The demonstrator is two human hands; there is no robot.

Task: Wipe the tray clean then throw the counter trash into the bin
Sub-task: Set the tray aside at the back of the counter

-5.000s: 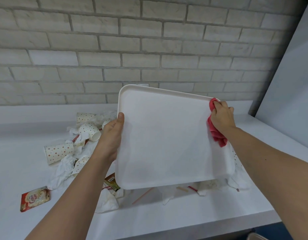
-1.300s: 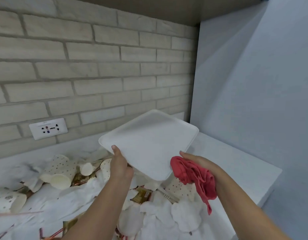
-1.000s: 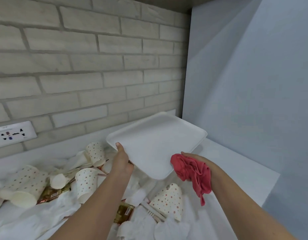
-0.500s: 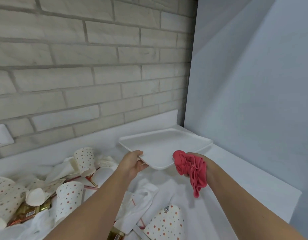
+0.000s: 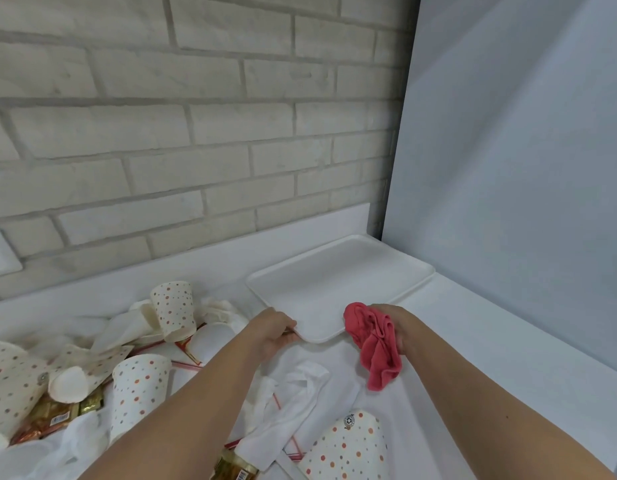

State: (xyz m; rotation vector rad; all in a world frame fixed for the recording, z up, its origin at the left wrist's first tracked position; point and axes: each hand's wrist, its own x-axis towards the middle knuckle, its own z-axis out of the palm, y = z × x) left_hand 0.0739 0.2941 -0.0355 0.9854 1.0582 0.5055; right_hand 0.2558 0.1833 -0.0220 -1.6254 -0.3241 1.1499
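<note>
The white tray (image 5: 338,278) lies nearly flat on the white counter, in the back right corner by the wall. My left hand (image 5: 272,332) grips its near left corner. My right hand (image 5: 398,323) is just right of that corner, closed on a bunched red cloth (image 5: 374,344) that hangs down from it. Counter trash is spread to the left and front: polka-dot paper cups (image 5: 173,308), crumpled white napkins (image 5: 293,407), gold wrappers (image 5: 54,415) and red-striped straws (image 5: 185,363).
A brick wall runs behind the counter, and a pale blue panel (image 5: 514,168) closes off the right side. The counter's right edge (image 5: 577,396) drops away at lower right. A white wall socket (image 5: 0,252) shows at the far left. No bin is in view.
The tray came down from a raised, tilted hold and moved right into the back corner, where it now lies almost flat. My right hand with the cloth stayed beside its near edge.
</note>
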